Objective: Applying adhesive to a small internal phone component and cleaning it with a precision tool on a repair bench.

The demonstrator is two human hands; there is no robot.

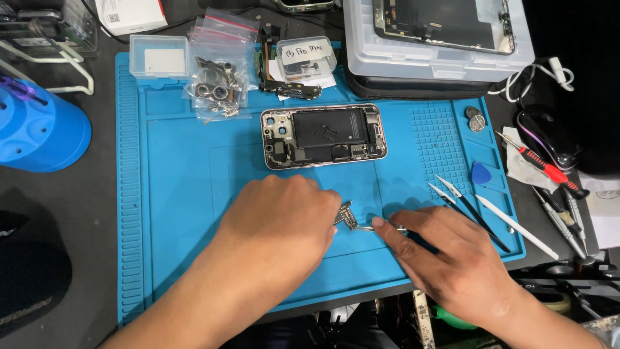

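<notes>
Single head-worn camera looks steeply down from close above a blue work mat (181, 194); the wearer's forearms enter from six o'clock, the table's far edge at twelve.

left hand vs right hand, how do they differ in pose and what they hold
The left hand is curled knuckles-up and pinches a small metal part at its fingertips; the right hand lies flatter and grips slim tweezers aimed at that part. The left hand lies wholly over the blue mat; the right hand crosses its front edge. Both are bare.
</notes>
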